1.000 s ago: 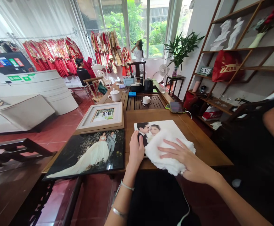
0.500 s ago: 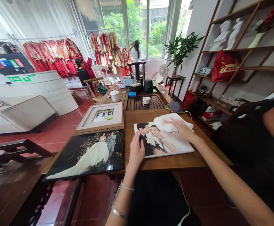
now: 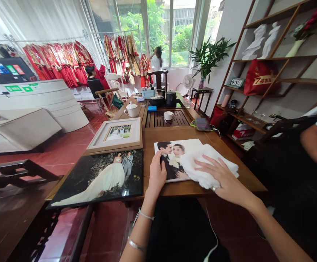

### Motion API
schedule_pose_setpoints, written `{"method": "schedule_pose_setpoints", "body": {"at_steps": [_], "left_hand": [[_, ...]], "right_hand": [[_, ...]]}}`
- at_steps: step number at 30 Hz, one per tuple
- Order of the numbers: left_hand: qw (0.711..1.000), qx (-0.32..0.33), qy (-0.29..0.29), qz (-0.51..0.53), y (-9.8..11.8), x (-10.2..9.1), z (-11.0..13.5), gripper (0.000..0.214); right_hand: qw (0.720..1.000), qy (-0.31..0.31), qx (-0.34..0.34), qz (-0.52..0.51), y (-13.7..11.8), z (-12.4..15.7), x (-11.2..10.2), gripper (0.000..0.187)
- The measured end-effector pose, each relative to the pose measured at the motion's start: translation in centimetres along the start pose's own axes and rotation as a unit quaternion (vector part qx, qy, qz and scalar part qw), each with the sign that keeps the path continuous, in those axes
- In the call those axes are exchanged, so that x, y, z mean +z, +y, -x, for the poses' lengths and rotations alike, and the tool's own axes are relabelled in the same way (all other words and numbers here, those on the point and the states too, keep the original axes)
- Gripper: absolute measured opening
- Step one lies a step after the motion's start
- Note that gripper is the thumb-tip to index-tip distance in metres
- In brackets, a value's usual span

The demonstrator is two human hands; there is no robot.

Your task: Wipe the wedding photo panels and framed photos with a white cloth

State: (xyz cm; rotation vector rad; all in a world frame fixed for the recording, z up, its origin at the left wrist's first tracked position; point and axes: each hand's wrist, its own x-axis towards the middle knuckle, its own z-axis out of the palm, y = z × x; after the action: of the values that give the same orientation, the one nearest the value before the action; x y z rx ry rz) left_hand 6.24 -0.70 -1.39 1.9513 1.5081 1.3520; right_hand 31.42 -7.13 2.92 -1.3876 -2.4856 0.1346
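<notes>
A wedding photo panel [image 3: 164, 165] with a white edge lies flat on the wooden table, showing a couple close together. My left hand [image 3: 157, 173] holds the panel's left edge, thumb apart from the fingers. Over the panel's right part is a bunched white cloth [image 3: 192, 167], and it hides much of the picture there. My right hand [image 3: 218, 174] presses on the cloth with fingers spread, gripping it at the panel's lower right corner. Left of the panel lies a larger dark wedding photo [image 3: 93, 182]. Behind that is a light framed photo [image 3: 115, 134].
On the table [image 3: 172, 133] stand a lidded white cup [image 3: 131, 110], a small white cup [image 3: 168, 115] on a slatted tea tray [image 3: 180, 122], and a phone [image 3: 203, 124] with a cable. A person's arm [image 3: 315, 143] shows at right. Wooden shelves [image 3: 281, 58] stand behind.
My right hand has drawn the white cloth from the panel's upper right toward me, down to its lower right corner. My left hand stays at the left edge.
</notes>
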Motion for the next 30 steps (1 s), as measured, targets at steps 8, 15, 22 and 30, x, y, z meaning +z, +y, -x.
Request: {"method": "schedule_pose_setpoints", "body": {"at_steps": [8,15,22,30], "left_hand": [[1.000,0.004,-0.006,0.020,-0.3,0.1,0.0,0.043],[1.000,0.007,-0.006,0.029,-0.3,0.1,0.0,0.043],[1.000,0.012,-0.009,0.026,-0.4,0.1,0.0,0.042],[1.000,0.012,-0.005,0.016,-0.2,0.2,0.1,0.041]], "right_hand": [[1.000,-0.006,0.015,-0.021,0.6,-1.0,-0.4,0.074],[0.998,0.002,0.057,-0.024,4.0,-8.2,0.3,0.065],[0.999,0.007,0.047,0.013,4.4,-11.2,0.7,0.062],[0.999,-0.014,-0.033,0.010,0.0,-4.0,0.2,0.085]]}}
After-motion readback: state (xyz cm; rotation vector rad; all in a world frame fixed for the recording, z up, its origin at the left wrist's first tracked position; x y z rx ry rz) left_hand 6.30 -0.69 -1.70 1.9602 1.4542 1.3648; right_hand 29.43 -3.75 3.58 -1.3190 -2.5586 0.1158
